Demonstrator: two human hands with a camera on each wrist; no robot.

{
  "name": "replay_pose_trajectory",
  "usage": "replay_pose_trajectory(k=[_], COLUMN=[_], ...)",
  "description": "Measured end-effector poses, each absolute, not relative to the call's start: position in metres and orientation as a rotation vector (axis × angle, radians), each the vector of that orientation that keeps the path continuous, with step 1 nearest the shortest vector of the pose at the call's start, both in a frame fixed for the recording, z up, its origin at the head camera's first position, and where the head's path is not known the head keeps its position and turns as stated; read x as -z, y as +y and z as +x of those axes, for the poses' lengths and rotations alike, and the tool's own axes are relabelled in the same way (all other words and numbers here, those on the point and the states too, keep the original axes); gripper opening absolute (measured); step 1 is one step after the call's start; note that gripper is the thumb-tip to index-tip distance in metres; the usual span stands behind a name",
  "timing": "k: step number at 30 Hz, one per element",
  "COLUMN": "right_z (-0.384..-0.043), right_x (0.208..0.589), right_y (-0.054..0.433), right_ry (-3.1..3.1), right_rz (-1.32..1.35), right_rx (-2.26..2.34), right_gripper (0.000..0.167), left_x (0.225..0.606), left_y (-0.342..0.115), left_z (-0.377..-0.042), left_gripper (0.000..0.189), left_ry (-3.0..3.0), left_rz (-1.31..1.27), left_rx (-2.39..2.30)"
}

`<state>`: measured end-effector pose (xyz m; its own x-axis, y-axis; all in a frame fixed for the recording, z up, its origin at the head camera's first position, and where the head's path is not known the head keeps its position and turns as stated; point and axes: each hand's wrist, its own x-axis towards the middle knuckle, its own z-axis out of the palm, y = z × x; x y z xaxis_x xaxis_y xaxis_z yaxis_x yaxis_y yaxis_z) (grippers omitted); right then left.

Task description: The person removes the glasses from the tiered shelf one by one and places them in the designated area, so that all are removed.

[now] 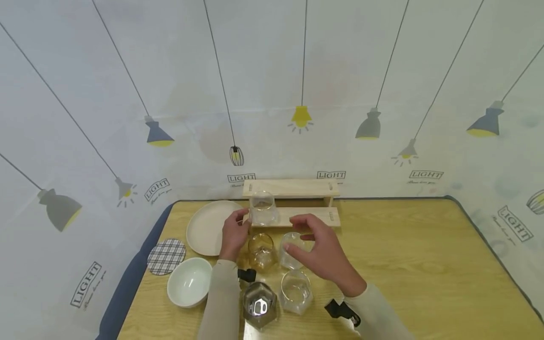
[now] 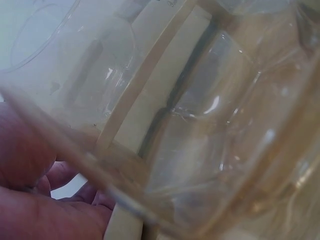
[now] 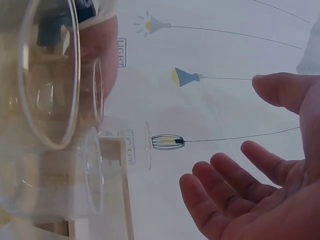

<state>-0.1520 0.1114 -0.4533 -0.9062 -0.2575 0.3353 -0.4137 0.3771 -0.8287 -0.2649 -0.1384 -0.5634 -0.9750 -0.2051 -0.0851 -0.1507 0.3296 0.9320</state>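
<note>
Left hand (image 1: 233, 234) is up at the clear glass (image 1: 263, 208) on the lower step of the wooden rack (image 1: 293, 188), fingertips pinching its left side, and the glass stands upright there at the rack's left end. Right hand (image 1: 319, 249) hovers released just to the right, fingers loosely spread and holding nothing; the right wrist view shows the open palm (image 3: 260, 200) facing the glasses. Directly below those fingers sits a second clear glass (image 1: 291, 250) on the bench (image 1: 425, 274), and just beside it to the left an amber-tinted glass (image 1: 260, 251), close against the left wrist. Nearer the person, a third clear glass (image 1: 295, 292) and a smoky dark glass (image 1: 259, 304) stand side by side. Out to the left, a pale plate (image 1: 206, 229) lies next to the left hand, with a white bowl (image 1: 189, 282) in front of it and a checked coaster (image 1: 166, 256) at the bench's edge. A sheet printed with hanging lamps (image 1: 301, 116) covers the wall behind
</note>
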Motion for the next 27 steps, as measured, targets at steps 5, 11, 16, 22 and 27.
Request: replay_pose_trajectory(k=[5, 11, 16, 22, 27], right_z=[-0.165, -0.185, -0.204, -0.232, -0.252], right_x=[0.448, 0.440, 0.438, 0.448, 0.460], right_y=[0.104, 0.091, 0.077, 0.061, 0.051], right_ry=[-2.485, -2.525, -2.544, -2.561, -2.629], right_rz=[0.595, 0.530, 0.513, 0.443, 0.358], right_rx=[-1.553, -1.606, -1.606, -1.624, -1.630], right_gripper=[0.054, 0.054, 0.058, 0.067, 0.073], left_x=[0.564, 0.562, 0.560, 0.561, 0.562], left_y=[-0.139, -0.138, -0.137, -0.139, -0.140], left_z=[-0.266, -0.266, -0.265, -0.266, -0.266], left_gripper=[0.037, 0.037, 0.036, 0.036, 0.036], left_ry=[-2.530, -2.515, -2.512, -2.503, -2.499], left_rz=[0.328, 0.330, 0.328, 0.349, 0.329], left_rx=[1.753, 1.763, 1.756, 1.793, 1.802])
